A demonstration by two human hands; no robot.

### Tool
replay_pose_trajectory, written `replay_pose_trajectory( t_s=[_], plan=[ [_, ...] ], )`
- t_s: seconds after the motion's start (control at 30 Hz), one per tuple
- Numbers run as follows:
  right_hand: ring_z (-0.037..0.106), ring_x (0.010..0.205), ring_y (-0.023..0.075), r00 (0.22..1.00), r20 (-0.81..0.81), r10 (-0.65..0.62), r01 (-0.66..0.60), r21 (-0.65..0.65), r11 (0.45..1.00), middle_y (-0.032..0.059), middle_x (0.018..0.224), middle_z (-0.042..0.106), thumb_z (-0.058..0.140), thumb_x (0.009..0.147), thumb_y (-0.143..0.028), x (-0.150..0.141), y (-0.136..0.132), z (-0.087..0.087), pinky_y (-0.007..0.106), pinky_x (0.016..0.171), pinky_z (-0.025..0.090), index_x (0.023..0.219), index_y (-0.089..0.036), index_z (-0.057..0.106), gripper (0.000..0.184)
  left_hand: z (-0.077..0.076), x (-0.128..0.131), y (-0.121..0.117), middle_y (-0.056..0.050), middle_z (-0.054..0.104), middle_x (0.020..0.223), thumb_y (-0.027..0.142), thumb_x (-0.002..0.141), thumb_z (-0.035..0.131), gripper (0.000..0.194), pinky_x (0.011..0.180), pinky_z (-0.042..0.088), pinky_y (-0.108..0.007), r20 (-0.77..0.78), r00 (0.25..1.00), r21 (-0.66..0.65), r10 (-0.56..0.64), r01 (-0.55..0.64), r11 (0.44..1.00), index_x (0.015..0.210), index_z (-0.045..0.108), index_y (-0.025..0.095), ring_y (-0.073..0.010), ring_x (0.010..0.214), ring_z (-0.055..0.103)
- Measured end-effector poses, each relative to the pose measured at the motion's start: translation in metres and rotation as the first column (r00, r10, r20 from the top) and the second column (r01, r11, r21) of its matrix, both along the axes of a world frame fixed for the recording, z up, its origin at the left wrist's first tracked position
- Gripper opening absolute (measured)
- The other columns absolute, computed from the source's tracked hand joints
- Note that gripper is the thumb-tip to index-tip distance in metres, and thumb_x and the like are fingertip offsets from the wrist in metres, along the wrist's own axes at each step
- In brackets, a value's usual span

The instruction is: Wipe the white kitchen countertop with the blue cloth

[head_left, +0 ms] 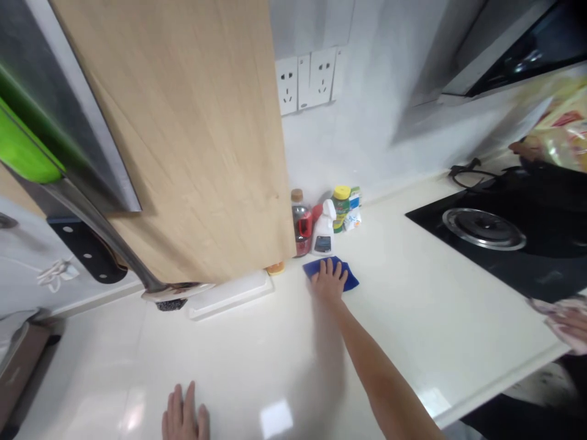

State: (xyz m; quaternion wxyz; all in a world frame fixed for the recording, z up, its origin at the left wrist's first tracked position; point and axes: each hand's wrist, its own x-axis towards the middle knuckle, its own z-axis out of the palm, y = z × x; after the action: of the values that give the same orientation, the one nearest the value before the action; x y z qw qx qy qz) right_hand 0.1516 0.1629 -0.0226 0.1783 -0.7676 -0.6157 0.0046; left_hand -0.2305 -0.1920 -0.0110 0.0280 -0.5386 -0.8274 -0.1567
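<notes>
My right hand (330, 282) lies palm down on a blue cloth (351, 282), its fingers spread over the top. The cloth rests flat on the white countertop (257, 342), with corners showing past the fingers. Just behind it stand a white spray bottle (323, 229) and a bottle of dark red liquid with a brown cap (301, 235). Low in the picture, my left hand (183, 418) is over the counter near its front, fingers stretched out and nothing in them; its wrist is cut off by the frame.
A yellow-lidded green jar (340, 208) stands by the wall. At right is a black cooktop (541, 269); a co-worker's hand (575, 321) holds a patterned cloth (562, 311) at its front edge. A wooden cabinet (192, 134) and hanging green-handled utensil (27, 143) overhang the left.
</notes>
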Motion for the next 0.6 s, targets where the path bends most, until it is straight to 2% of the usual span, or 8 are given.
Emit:
replay_pose_trajectory(
  t_s=[0.17, 0.27, 0.33, 0.43, 0.5, 0.6],
  plan=[
    [0.019, 0.148, 0.0492, 0.987, -0.043, -0.155, 0.156, 0.013, 0.988, 0.0242, 0.159, 0.033, 0.033, 0.092, -0.03, -0.033, 0.02, 0.002, 0.077, 0.112, 0.018, 0.149, -0.004, 0.041, 0.063, 0.007, 0.005, 0.001, -0.011, 0.032, 0.162, 0.042, 0.096, 0.034, 0.057, 0.123, 0.025, -0.054, -0.009, 1.0, -0.025, -0.004, 0.004, 1.0, 0.149, 0.045, 0.022, -0.0298, 0.153, 0.023],
    [0.018, 0.147, 0.051, 0.986, -0.044, -0.159, 0.158, -0.024, 0.987, 0.0271, 0.159, 0.03, 0.032, 0.092, -0.03, -0.054, 0.021, 0.007, 0.08, 0.11, 0.017, 0.15, -0.001, 0.039, 0.065, 0.009, 0.007, 0.002, -0.012, 0.031, 0.163, 0.041, 0.097, 0.033, 0.057, 0.123, 0.024, -0.055, -0.025, 1.0, -0.03, -0.013, 0.012, 0.999, 0.148, 0.045, 0.02, -0.0303, 0.153, 0.021],
    [0.018, 0.148, 0.0501, 0.996, -0.028, -0.088, 0.087, -0.049, 0.995, 0.0252, 0.16, 0.029, 0.032, 0.092, -0.031, -0.061, 0.018, 0.01, 0.078, 0.112, 0.015, 0.151, -0.003, 0.038, 0.065, 0.009, 0.007, 0.003, -0.013, 0.031, 0.162, 0.041, 0.097, 0.032, 0.057, 0.123, 0.023, -0.055, -0.035, 0.999, -0.03, -0.015, 0.014, 0.999, 0.148, 0.045, 0.019, -0.0301, 0.153, 0.02],
    [0.018, 0.15, 0.0471, 0.996, 0.014, 0.088, -0.086, -0.099, 0.991, 0.0202, 0.163, 0.027, 0.033, 0.092, -0.033, -0.06, 0.01, 0.014, 0.073, 0.116, 0.013, 0.153, -0.008, 0.036, 0.066, 0.01, 0.008, 0.002, -0.014, 0.032, 0.162, 0.041, 0.098, 0.032, 0.057, 0.123, 0.023, -0.055, -0.047, 0.999, -0.036, -0.01, 0.008, 0.999, 0.148, 0.045, 0.018, -0.0299, 0.153, 0.021],
    [0.017, 0.151, 0.0444, 0.972, 0.043, 0.231, -0.223, -0.132, 0.966, 0.0166, 0.164, 0.026, 0.033, 0.093, -0.036, -0.054, 0.003, 0.017, 0.069, 0.118, 0.013, 0.154, -0.01, 0.036, 0.066, 0.011, 0.009, 0.002, -0.015, 0.032, 0.161, 0.04, 0.098, 0.032, 0.057, 0.124, 0.022, -0.055, -0.049, 0.999, -0.043, -0.008, 0.005, 0.999, 0.148, 0.045, 0.016, -0.0302, 0.153, 0.021],
    [0.018, 0.151, 0.0401, 0.893, 0.078, 0.443, -0.43, -0.142, 0.892, 0.011, 0.164, 0.028, 0.034, 0.095, -0.038, -0.043, -0.012, 0.021, 0.062, 0.121, 0.014, 0.154, -0.015, 0.037, 0.064, 0.013, 0.01, 0.001, -0.015, 0.032, 0.162, 0.04, 0.098, 0.032, 0.057, 0.124, 0.021, -0.054, -0.042, 0.999, -0.044, -0.008, 0.006, 0.999, 0.148, 0.045, 0.017, -0.0297, 0.153, 0.021]
  ],
)
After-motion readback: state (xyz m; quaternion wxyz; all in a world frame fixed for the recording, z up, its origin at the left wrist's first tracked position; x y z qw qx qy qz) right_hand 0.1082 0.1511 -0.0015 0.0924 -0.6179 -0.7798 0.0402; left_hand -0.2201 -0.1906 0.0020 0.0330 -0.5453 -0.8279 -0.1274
